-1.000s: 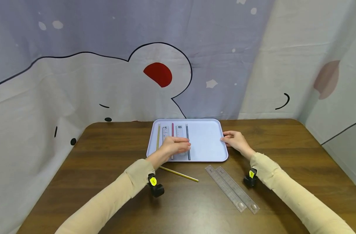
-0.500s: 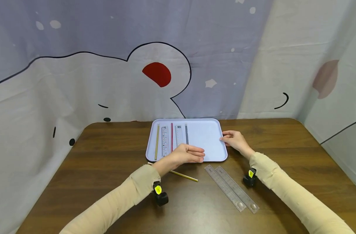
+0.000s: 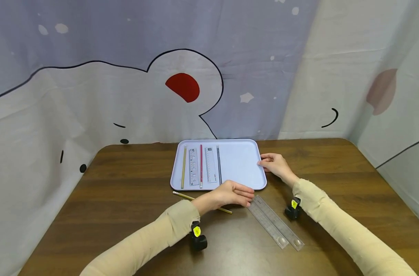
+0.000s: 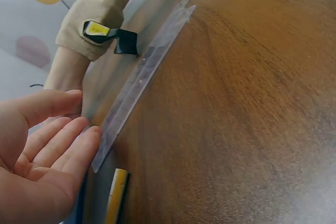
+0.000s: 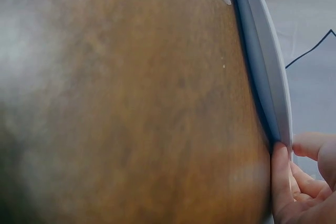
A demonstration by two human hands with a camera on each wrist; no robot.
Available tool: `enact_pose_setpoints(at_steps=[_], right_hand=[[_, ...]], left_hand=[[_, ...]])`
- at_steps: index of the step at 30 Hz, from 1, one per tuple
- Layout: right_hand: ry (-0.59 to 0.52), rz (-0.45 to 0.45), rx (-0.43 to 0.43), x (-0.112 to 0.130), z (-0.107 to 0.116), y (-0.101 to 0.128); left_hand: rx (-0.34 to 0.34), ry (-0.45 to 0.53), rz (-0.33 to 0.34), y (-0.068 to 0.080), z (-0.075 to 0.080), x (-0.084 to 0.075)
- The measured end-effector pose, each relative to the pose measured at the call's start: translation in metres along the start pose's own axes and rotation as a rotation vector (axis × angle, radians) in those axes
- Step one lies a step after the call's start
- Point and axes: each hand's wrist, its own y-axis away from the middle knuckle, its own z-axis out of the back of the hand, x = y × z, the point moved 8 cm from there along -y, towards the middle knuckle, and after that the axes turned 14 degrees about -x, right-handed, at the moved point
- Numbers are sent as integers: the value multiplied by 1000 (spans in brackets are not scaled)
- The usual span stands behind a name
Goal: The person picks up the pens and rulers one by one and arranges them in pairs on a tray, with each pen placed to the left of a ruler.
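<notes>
My left hand (image 3: 230, 193) hovers over the tray's front edge with its fingers extended. Its fingertips are at the far ends of two clear rulers, the left ruler (image 3: 267, 226) and the right ruler (image 3: 280, 223), which lie slantwise side by side on the table. In the left wrist view, a gap shows between thumb and fingers, and nothing is held; whether the fingertips touch a ruler I cannot tell. My right hand (image 3: 275, 165) pinches the right rim of the pale tray (image 3: 244, 165). The right wrist view shows that thumb and fingers (image 5: 282, 177) at the rim.
On the tray's left half lie a yellow pencil (image 3: 184, 168), a clear ruler (image 3: 193, 168), a red pencil (image 3: 201, 165), another clear ruler (image 3: 210, 165) and a dark pencil (image 3: 218, 163). Another yellow pencil (image 3: 182, 195) lies before the tray, partly behind my left wrist. A curtain (image 3: 251, 69) hangs behind the table.
My left hand has moved from above the tray's pencils and rulers rightward and toward me, to the loose rulers. The right hand stays on the rim.
</notes>
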Motion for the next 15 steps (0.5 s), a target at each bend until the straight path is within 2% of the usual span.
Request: enact_pose_setpoints(at_steps=[10,15], right_hand=[[11,5,6,0,0,-1],[10,0,-1,-1,0,0]], left_hand=[[9,-42,-13,3,2,9],[19,-70,-25,8,3,8]])
